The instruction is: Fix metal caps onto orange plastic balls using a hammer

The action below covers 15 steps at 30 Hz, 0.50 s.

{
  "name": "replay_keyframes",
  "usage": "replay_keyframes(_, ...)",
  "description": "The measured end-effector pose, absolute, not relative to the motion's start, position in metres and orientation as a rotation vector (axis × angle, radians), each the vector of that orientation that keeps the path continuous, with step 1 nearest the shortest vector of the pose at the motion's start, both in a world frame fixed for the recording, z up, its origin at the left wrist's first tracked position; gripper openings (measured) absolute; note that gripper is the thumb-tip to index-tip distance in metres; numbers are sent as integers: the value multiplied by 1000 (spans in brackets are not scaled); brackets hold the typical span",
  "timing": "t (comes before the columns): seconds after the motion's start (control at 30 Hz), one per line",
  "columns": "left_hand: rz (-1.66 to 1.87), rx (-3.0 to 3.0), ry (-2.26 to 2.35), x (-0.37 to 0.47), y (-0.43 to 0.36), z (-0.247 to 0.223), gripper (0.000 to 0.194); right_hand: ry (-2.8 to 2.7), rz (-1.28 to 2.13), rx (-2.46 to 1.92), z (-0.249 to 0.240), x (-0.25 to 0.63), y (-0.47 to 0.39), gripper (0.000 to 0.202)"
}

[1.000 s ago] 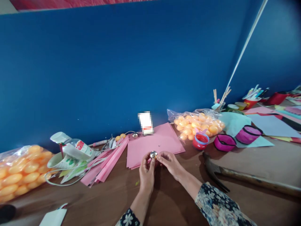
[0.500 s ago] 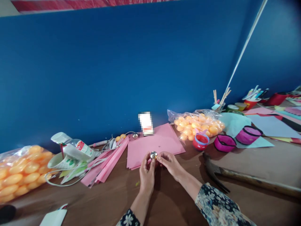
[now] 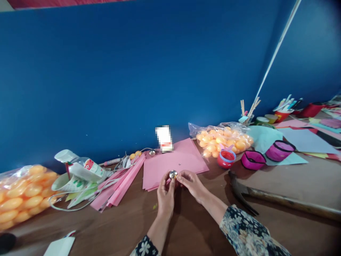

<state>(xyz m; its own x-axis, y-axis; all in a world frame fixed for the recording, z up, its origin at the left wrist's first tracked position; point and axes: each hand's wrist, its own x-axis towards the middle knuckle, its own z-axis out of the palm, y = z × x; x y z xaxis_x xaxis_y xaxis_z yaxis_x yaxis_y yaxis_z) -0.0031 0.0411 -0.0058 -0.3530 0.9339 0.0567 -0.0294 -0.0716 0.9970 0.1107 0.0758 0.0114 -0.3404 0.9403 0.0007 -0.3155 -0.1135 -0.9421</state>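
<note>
Barely anything has changed over the last second: the whole view slides slightly, as a small tilt of the head would make it, and the things on the tabletop keep their places relative to one another. Both hands stay together in the middle, at the front edge of the stacked pink sheets, and the shiny ball stays between them. The left hand grasps it from the left and below, thumb in front and fingers curled around the far side. The right hand has its thumb and forefinger closed on the ball's right edge. A yellowish patch shows at that contact; whether it is a separate piece or a reflection, I cannot tell. Whether the hands rest on the sheets or hang just above them is also unclear.

To judge from this steadiness, the work is in a slow, fine stretch, with any motion confined to the fingertips and too small to make out.

Around the hands, nothing is disturbed. A second shiny ball sits behind, near the sheets' far left corner, the hammer lies untouched to the right, and a bag of orange balls rests beyond the red cup.
</note>
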Motion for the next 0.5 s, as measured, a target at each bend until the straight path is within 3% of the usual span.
replay_keyframes(0.5,1543,1019,1376,-4,42,-10,49,-1143,1662,-823,15,111,74,23)
